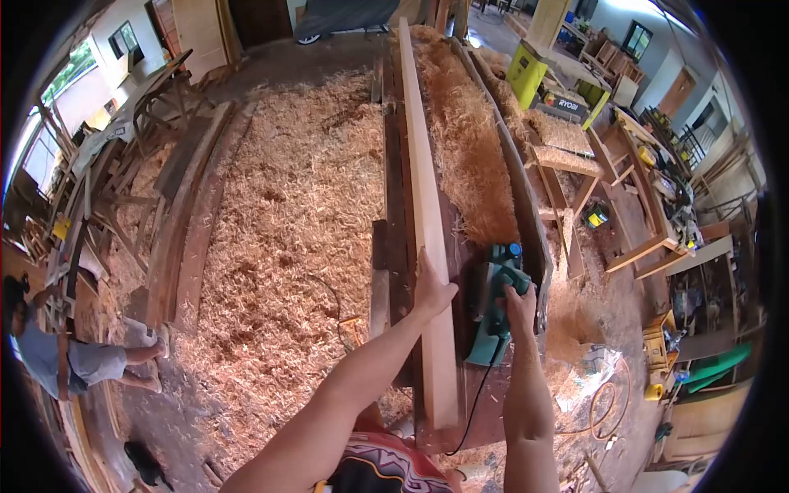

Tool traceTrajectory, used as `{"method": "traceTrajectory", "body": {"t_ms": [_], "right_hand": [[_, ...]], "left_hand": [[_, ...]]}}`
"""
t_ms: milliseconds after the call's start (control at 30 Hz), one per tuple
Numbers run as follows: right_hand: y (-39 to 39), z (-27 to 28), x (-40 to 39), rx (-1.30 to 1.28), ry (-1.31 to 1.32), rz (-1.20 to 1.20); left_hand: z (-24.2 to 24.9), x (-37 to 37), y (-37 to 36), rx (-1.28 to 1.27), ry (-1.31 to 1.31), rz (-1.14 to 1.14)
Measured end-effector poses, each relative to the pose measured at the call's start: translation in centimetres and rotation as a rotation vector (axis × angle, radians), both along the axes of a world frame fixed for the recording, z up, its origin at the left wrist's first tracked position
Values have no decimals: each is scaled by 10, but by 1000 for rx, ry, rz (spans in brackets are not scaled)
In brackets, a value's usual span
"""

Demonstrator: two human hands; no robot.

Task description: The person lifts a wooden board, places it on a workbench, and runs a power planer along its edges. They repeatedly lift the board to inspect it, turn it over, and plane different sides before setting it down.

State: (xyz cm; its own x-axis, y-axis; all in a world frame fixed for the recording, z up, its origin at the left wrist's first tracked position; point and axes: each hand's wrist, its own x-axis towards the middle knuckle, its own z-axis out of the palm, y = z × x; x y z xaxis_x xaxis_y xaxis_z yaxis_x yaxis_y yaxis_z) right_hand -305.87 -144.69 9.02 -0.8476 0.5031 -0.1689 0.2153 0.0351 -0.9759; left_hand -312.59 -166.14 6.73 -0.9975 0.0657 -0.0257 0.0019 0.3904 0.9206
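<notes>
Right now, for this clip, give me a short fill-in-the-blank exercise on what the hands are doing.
1. The left hand rests on a long ____ standing on edge.
2. The right hand grips a green electric ____.
3. The floor is covered with wood ____.

Missing words: board; planer; shavings

A long, dark wooden surface point(393, 205) runs far away down the room. A long pale board point(423, 197) lies on it, standing on its thin edge. Next to the board sits a green power tool point(493, 304), and its black cord point(472, 407) hangs off the near end. Past the tool, a big heap of wood curls point(464, 140) covers the surface. The floor point(164, 419) on the left is thick with more wood curls point(288, 214), and some dark planks point(193, 238) lie there too.
</notes>
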Motion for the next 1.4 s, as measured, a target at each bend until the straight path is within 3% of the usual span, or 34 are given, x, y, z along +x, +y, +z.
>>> {"method": "traceTrajectory", "body": {"t_ms": [67, 267, 733, 833, 900, 1000, 1067, 1167, 1200, 1300, 1333, 1400], "right_hand": [[-4, 6, 2, -117, -54, 1], [-2, 0, 30, -15, -95, 13], [-72, 167, 277, -28, -292, -44], [-94, 169, 314, -76, -287, -72], [-105, 170, 336, -64, -357, -22], [-109, 154, 375, 158, -364, 241], [-121, 157, 386, 83, -443, 282], [-139, 155, 393, 132, -442, 290], [-142, 155, 393, 125, -450, 272], [-141, 153, 385, 92, -493, 304], [-140, 151, 377, 85, -506, 327], [-140, 154, 342, 134, -470, 350]], "left_hand": [[5, 20, -4, 18, -8, 2], [-10, 30, 0, 13, 97, -11], [-19, 16, 11, -27, 111, -33], [-24, 14, 10, -61, 140, -36], [-22, 13, 10, -64, 141, -41], [-21, 15, 10, -56, 141, -52], [-22, 14, 9, -47, 177, -66], [-37, 7, 10, 82, 140, 0], [-27, 11, -2, 234, 9, -107], [-52, 0, -45, 745, -448, -127], [-58, 1, -51, 627, -529, -93], [-70, 4, -62, 827, -644, -88]]}}
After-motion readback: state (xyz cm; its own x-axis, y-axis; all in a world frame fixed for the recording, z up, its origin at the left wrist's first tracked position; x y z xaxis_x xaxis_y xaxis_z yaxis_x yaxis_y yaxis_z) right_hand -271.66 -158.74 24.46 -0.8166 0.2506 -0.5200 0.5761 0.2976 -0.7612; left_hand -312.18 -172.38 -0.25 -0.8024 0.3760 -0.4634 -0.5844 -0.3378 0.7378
